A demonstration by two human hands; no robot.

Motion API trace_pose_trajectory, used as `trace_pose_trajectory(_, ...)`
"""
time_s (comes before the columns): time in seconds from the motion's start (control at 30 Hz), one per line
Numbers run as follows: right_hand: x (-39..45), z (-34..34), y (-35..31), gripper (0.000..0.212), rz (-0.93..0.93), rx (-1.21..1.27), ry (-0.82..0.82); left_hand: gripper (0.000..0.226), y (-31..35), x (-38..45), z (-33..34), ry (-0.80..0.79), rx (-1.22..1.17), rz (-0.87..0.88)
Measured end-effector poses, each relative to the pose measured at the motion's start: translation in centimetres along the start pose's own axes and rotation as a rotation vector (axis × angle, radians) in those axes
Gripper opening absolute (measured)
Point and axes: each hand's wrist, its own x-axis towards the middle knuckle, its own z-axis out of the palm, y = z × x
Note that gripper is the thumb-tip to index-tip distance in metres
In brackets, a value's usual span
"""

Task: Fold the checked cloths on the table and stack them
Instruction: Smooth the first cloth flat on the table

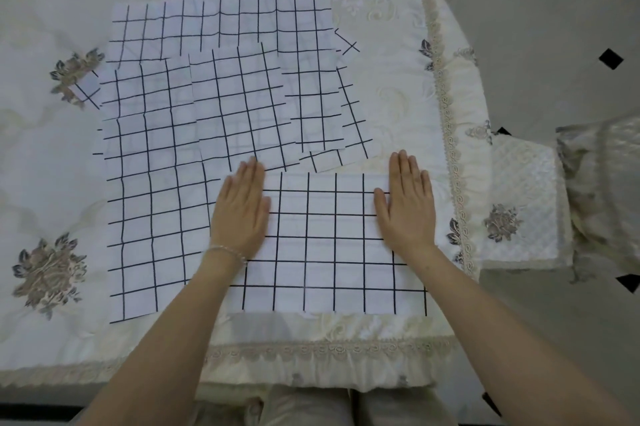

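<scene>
Folded white cloth with black grid lines lying at near bench edge, long axis running left-right, grid square to edge. Left hand and right hand pressing flat on its ends, fingers straight, grasping nothing. Judging step: smoothing fold; sweeping outward from centre likely flattening creases best. Beyond, unfolded white black-checked cloths overlapping, spreading toward far side of bench draped in cream embroidered cover.

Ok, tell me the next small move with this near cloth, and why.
Probably fold it again: both the left hand and right hand lie flat on the near cloth, which looks smoothed, while other cloths lie spread behind.
</scene>
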Motion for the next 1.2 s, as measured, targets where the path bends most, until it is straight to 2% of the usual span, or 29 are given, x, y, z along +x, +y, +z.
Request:
trace_pose_trajectory(0.3, -0.5, -0.5, -1.8, 0.068, 0.032, -0.025, 0.009, 0.058, -0.7, -0.4, -0.3, 0.014, -0.006, -0.052)
trace_pose_trajectory(0.37, -1.8, 0.2, -5.7, 0.067, -0.059, -0.001, 0.013, 0.058, -0.7, -0.3, -0.2, 0.023, -0.004, -0.052)
trace_pose_trajectory(0.5, -5.0, 3.1, -13.2, 0.065, -0.287, 0.082, -0.107, 0.059, -0.8, -0.3, 0.1, 0.030, 0.002, -0.041)
trace_pose_trajectory(0.6, -4.6, 3.3, -10.5, 0.063, -0.284, 0.043, -0.098, 0.058, -0.8, -0.2, 0.2, 0.044, -0.013, -0.042)
trace_pose_trajectory(0.77, -4.3, 0.8, -1.1, 0.064, -0.027, -0.007, -0.042, 0.059, -0.8, -0.3, 0.1, 0.050, -0.008, -0.055)
trace_pose_trajectory(0.93, -4.4, 0.1, -0.4, 0.065, 0.008, -0.003, -0.038, 0.061, -0.7, -0.3, -0.7, 0.006, -0.002, -0.062)
trace_pose_trajectory(1.0, -4.5, -0.1, -0.3, 0.065, 0.002, -0.001, -0.049, 0.060, -0.2, -1.1, -2.0, 0.068, -0.046, -0.172)
trace_pose_trajectory(1.1, -4.5, -0.2, -0.2, 0.065, 0.005, 0.007, -0.057, 0.052, 1.2, -5.0, -3.9, 0.215, -0.266, -0.452)
trace_pose_trajectory(1.2, -4.6, -0.4, -0.4, 0.066, -0.008, 0.012, -0.052, 0.052, 2.9, -9.6, -3.9, 0.176, -0.318, -0.669)
